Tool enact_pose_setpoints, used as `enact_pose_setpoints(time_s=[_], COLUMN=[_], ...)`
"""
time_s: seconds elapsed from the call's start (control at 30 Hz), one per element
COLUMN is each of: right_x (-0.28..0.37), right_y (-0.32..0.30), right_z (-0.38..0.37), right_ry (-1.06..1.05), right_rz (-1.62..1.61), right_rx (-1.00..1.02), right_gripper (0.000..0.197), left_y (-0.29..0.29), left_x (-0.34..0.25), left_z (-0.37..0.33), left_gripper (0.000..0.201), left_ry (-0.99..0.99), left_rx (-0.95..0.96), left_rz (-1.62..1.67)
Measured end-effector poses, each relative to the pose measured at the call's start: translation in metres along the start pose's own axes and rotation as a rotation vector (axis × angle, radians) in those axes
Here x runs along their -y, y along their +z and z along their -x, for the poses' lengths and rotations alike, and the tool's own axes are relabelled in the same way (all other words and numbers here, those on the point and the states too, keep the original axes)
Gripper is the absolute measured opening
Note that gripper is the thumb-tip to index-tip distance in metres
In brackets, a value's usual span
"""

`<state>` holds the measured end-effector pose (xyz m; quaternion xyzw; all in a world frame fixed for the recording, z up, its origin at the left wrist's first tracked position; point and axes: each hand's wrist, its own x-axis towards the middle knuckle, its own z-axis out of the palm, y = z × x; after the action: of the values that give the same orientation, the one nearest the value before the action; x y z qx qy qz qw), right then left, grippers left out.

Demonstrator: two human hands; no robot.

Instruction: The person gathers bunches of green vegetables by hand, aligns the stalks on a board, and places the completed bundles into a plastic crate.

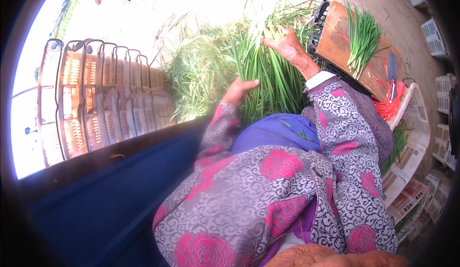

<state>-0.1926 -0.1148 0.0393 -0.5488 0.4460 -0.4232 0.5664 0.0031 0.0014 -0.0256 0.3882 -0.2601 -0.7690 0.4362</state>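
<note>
A loose bunch of green chives [275, 78] hangs over my lap, its pale ends up and its leaves trailing down toward my blue apron [278, 130]. Around the pale ends, at the top, my right hand [287, 46] is closed with its thumb pointing left. Lower on the left side, my left hand [239, 90] grips the leaves, thumb across the front; its other fingers are mostly hidden. Just beyond both hands spreads a tangled heap of chives and grassy leaves [201, 66], partly washed out by glare.
To the right, a wooden board [335, 32] on a dark crate bears a neat chive bunch [362, 42], a knife [393, 66] and red ties [390, 105]. Stacked plastic crates [105, 99] with metal handles stand left. A white basket [409, 142] sits at my right side.
</note>
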Motion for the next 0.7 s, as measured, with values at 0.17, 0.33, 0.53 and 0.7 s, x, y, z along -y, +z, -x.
enact_pose_setpoints(time_s=[0.17,0.33,0.53,0.7], right_x=[-0.004,-0.012,-0.003,-0.029], right_y=[-0.004,-0.015,-0.017,-0.041], right_z=[0.001,-0.005,-0.002,-0.018], right_ry=[0.054,0.099,0.076,0.019], right_rz=[-0.213,-0.213,-0.146,0.297], right_rx=[0.102,0.14,0.152,-0.111], right_gripper=[0.033,0.032,0.032,0.029], left_y=[0.008,0.015,0.0,0.002], left_x=[-0.01,-0.016,-0.003,-0.007], left_z=[0.005,0.008,0.004,-0.004], left_gripper=[0.039,0.033,0.036,0.038], left_ry=[-0.036,-0.161,-0.042,0.1], left_rx=[-0.1,-0.118,-0.124,-0.235], left_rz=[-0.069,-0.118,-0.06,0.102])
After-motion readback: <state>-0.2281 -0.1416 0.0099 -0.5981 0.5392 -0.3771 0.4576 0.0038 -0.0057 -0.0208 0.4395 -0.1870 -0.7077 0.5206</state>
